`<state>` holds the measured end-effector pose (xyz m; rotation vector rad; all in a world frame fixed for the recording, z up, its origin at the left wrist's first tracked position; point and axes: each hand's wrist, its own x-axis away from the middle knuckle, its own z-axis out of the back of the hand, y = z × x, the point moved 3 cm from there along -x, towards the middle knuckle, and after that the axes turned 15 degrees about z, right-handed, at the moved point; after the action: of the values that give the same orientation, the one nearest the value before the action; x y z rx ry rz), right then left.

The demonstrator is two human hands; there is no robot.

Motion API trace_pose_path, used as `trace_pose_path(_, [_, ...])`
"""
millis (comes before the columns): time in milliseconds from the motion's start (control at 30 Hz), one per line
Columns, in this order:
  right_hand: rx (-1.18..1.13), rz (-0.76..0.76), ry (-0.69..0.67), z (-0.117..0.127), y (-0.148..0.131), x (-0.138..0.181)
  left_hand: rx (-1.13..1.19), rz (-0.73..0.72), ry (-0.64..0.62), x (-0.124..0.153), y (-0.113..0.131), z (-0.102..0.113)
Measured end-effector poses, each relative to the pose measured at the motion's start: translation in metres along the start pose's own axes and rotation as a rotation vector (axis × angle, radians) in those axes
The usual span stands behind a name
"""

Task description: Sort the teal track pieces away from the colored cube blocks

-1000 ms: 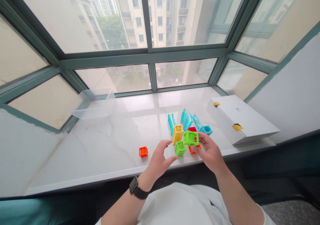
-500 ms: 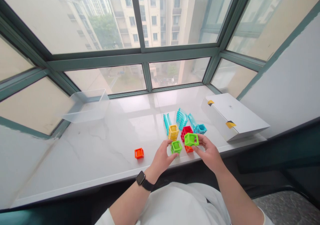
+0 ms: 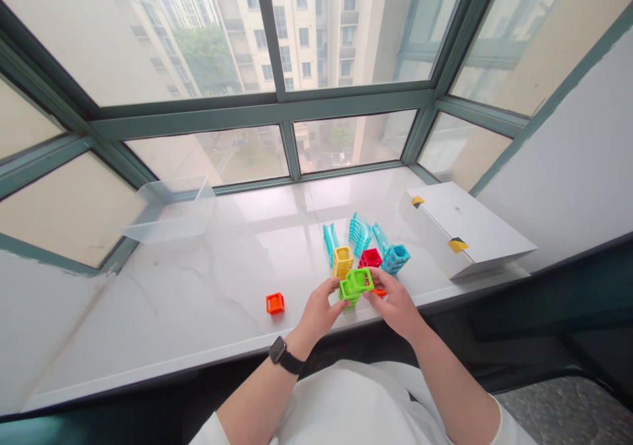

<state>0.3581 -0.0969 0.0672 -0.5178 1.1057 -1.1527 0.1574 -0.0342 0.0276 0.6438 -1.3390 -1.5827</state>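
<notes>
My right hand (image 3: 393, 303) pinches a green open-frame cube (image 3: 361, 279) and holds it right on top of a second green cube (image 3: 347, 293) that stands on the white marble sill (image 3: 208, 287). My left hand (image 3: 319, 310) grips that lower green cube from the left. Behind them stand a yellow cube (image 3: 343, 261) and a red cube (image 3: 370, 258). An orange piece (image 3: 380, 292) peeks out under my right fingers. A lone orange cube (image 3: 275, 302) lies to the left.
Several turquoise curved track pieces (image 3: 360, 233) and a turquoise cube (image 3: 396, 258) lie behind the cubes. A white cardboard box (image 3: 462, 227) sits at the right end of the sill. A clear plastic tub (image 3: 173, 207) stands at the back left by the window.
My right hand has carried the upper green cube left and down onto the lower green cube. My left hand has closed on the lower cube.
</notes>
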Motion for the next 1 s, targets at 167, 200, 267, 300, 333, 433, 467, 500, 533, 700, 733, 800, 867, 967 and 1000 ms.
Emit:
trace_pose_path(167, [0.024, 0.027, -0.024, -0.007, 0.004, -0.002, -0.010, -0.013, -0.007, -0.001, -0.001, 0.000])
trace_pose_path(200, [0.020, 0.023, -0.026, -0.008, 0.005, -0.002, -0.015, -0.010, -0.009, -0.001, -0.002, 0.000])
trace_pose_path(267, [0.007, 0.015, -0.029, -0.010, 0.006, -0.002, -0.018, -0.009, -0.014, -0.001, -0.004, -0.001])
trace_pose_path(300, [0.002, 0.013, -0.030, -0.011, 0.007, -0.002, -0.018, -0.011, -0.014, -0.002, -0.004, -0.001])
trace_pose_path(333, [-0.001, 0.015, -0.032, -0.012, 0.007, -0.002, -0.018, -0.014, -0.013, -0.002, -0.005, -0.001])
trace_pose_path(433, [0.002, 0.022, -0.038, -0.013, 0.008, -0.001, -0.015, -0.019, -0.014, -0.001, -0.006, 0.000])
trace_pose_path(467, [0.007, 0.023, -0.040, -0.014, 0.008, -0.001, -0.013, -0.022, -0.018, -0.001, -0.005, 0.000])
trace_pose_path(500, [0.013, 0.024, -0.040, -0.014, 0.009, -0.001, -0.010, -0.025, -0.022, -0.001, -0.005, 0.000])
trace_pose_path(533, [0.020, 0.025, -0.039, -0.015, 0.009, -0.001, -0.006, -0.028, -0.027, -0.001, -0.005, 0.000])
trace_pose_path(700, [0.030, 0.022, -0.050, -0.017, 0.010, -0.001, -0.005, -0.026, -0.020, -0.001, -0.005, 0.000])
trace_pose_path(733, [0.023, 0.019, -0.053, -0.018, 0.010, -0.001, -0.006, -0.025, -0.016, -0.001, -0.006, -0.001])
trace_pose_path(800, [0.004, 0.014, -0.053, -0.019, 0.010, 0.000, -0.006, -0.024, -0.008, 0.000, -0.007, -0.001])
trace_pose_path(867, [-0.023, 0.007, -0.052, -0.020, 0.011, 0.000, 0.000, -0.028, -0.009, 0.000, -0.007, -0.001])
trace_pose_path(967, [-0.061, -0.007, -0.056, -0.020, 0.012, 0.000, 0.009, -0.034, -0.015, 0.001, -0.006, -0.001])
trace_pose_path(1000, [-0.071, -0.012, -0.059, -0.021, 0.012, 0.000, 0.011, -0.034, -0.016, 0.001, -0.005, -0.001])
